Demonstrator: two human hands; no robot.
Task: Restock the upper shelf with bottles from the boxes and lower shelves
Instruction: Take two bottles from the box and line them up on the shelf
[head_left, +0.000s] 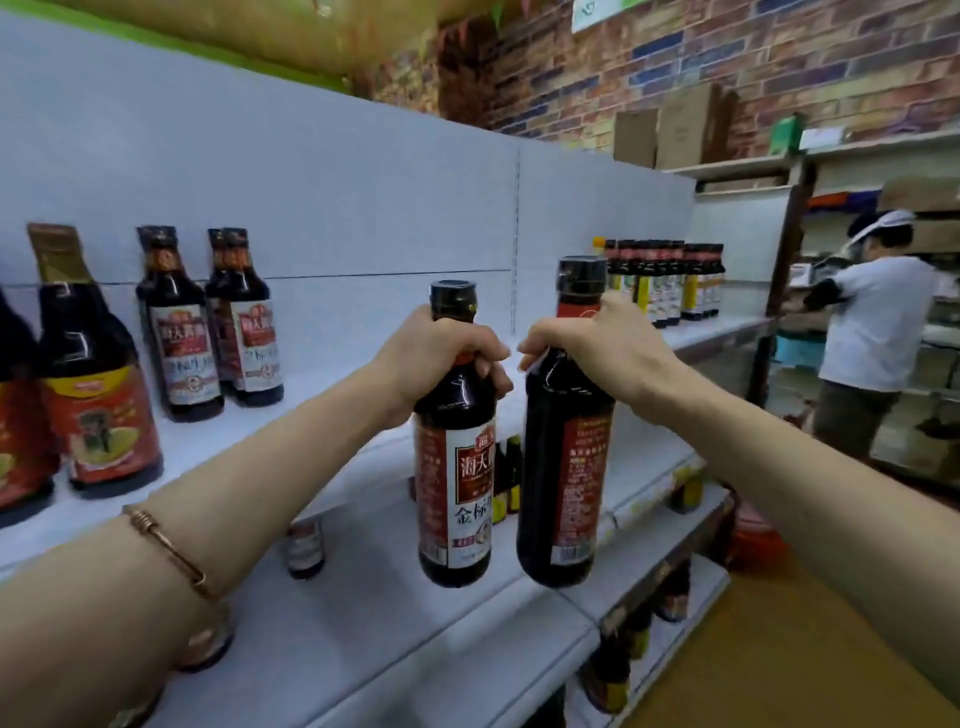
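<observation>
Two bare hands each grasp a dark sauce bottle by the neck, lifted in front of the white upper shelf (322, 415). Left hand (441, 353) curls round the left bottle (457, 467); right hand (597, 348) grips the right bottle (566, 457), just beside it

Bare upper shelf (332, 400) lies open between left bottles (218, 322) and far-right bottles (665, 280).
</observation>
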